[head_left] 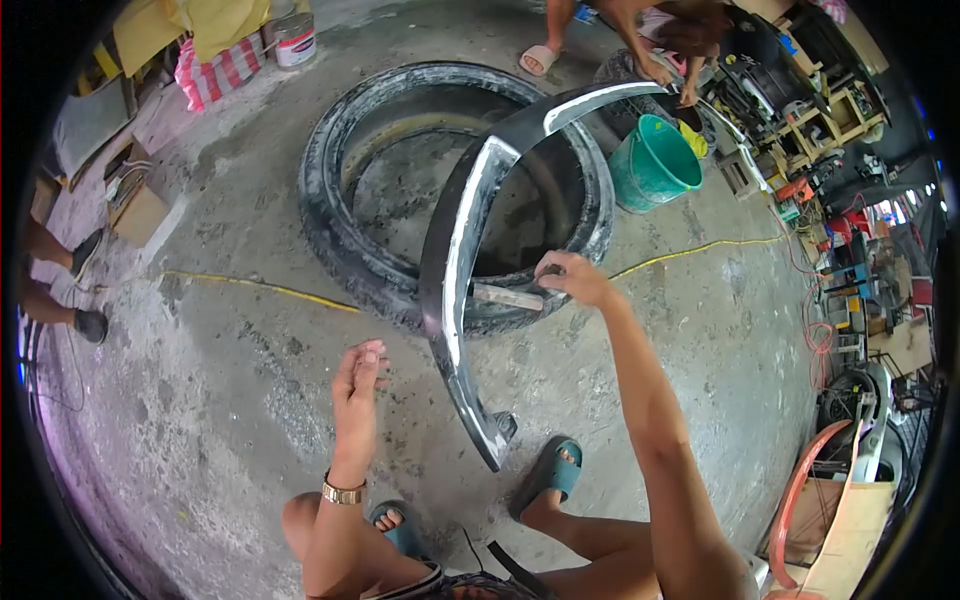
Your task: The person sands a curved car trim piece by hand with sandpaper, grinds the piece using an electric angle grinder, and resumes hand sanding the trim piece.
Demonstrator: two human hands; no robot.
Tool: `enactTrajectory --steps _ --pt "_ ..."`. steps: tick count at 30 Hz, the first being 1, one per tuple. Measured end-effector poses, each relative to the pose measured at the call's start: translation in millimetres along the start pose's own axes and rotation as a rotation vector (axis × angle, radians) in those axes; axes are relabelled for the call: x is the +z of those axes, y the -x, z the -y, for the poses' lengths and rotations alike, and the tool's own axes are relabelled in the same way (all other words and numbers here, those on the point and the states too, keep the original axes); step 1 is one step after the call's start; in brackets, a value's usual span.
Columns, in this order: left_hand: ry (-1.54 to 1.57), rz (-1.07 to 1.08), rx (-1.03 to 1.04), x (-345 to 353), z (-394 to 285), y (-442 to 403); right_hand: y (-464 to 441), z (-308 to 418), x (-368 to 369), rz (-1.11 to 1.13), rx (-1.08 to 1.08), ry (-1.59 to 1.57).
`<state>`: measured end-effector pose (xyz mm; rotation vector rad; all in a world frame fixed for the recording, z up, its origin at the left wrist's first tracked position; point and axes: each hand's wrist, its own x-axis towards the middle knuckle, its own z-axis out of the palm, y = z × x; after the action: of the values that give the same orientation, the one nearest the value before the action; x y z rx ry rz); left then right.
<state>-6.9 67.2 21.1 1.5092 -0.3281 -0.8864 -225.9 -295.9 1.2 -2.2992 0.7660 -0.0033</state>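
Note:
A black curved panel, like a wheel-arch fender flare point(461, 230), leans across a large dusty tire point(325, 215) that lies flat on the floor. White patches run along the panel's edge, and its lower tip hangs out towards my feet. On the tire's near rim, beside the panel, rests a pale flat stick or block point(508, 296). Just above the end of that block is my right hand point(572, 277), fingers curled together around something small and dark that I cannot make out. My left hand point(358, 372), with a watch at the wrist, hovers left of the panel, loosely bent, fingers apart, holding nothing visible.
Another person's hands point(672, 82) are at the panel's far end. A green bucket point(655, 165) stands right of the tire. A yellow hose or cable point(260, 287) crosses the floor. Tools and parts crowd the right side; a paint can point(294, 45) stands at the back left.

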Motion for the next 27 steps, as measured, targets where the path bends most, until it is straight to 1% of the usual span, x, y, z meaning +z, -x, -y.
enactTrajectory --steps 1,2,3,4,5,7,8,10,11,13,15,16,18,19,21,22,23,24,25,26,27 --pt "-0.007 -0.021 -0.011 -1 -5 4 -4 -7 3 0.011 -0.047 -0.018" --pt "-0.03 -0.019 0.032 -1 -9 7 -6 -15 6 0.0 -0.071 -0.119" --pt "-0.056 -0.018 0.066 -3 -11 11 -4 -10 7 -0.03 -0.049 -0.058" --pt "-0.068 -0.05 0.043 -6 -11 12 -2 0 5 -0.064 -0.034 0.011" --pt "-0.05 -0.039 0.057 -9 -10 12 1 1 10 -0.032 -0.043 -0.007" --pt "-0.028 -0.04 0.074 -12 -9 16 2 2 11 -0.156 -0.092 0.046" --pt "-0.049 -0.039 0.076 -13 -12 19 3 2 11 -0.146 -0.1 0.041" --pt "-0.072 -0.05 0.074 -15 -14 25 7 4 11 -0.201 -0.059 -0.046" --pt "-0.078 -0.062 0.097 -15 -15 27 5 4 8 -0.193 -0.067 -0.05" --pt "-0.086 -0.091 0.107 -14 -15 32 2 -7 -5 -0.242 -0.014 -0.218" --pt "-0.152 -0.209 0.183 -15 -20 38 3 -8 -35 -0.253 -0.011 -0.324" --pt "-0.154 -0.22 0.166 -17 -20 42 12 3 -57 -0.234 -0.018 -0.297" --pt "-0.176 -0.263 0.216 -20 -14 46 36 20 -96 -0.19 -0.03 -0.269" --pt "-0.176 -0.281 0.206 -23 -18 49 53 25 -115 -0.161 -0.032 -0.272" --pt "-0.288 -0.352 0.184 -34 -26 56 101 30 -136 -0.091 -0.061 -0.452" --pt "-0.304 -0.431 0.222 -48 -5 58 138 -6 -137 -0.042 -0.127 -0.722" --pt "-0.337 -0.54 0.268 -74 17 64 166 -34 -145 0.078 0.003 -0.279" --pt "-0.196 -0.618 0.108 -94 12 84 216 -98 -136 0.172 0.154 -0.81" --pt "-0.039 -0.714 -0.024 -111 15 108 226 -137 -123 0.384 0.35 -0.158" --pt "-0.092 -0.801 -0.043 -138 32 136 254 -157 -85 0.414 0.329 -0.296" --pt "-0.181 -0.811 -0.158 -155 7 176 260 -76 -35 0.479 0.331 -0.319"
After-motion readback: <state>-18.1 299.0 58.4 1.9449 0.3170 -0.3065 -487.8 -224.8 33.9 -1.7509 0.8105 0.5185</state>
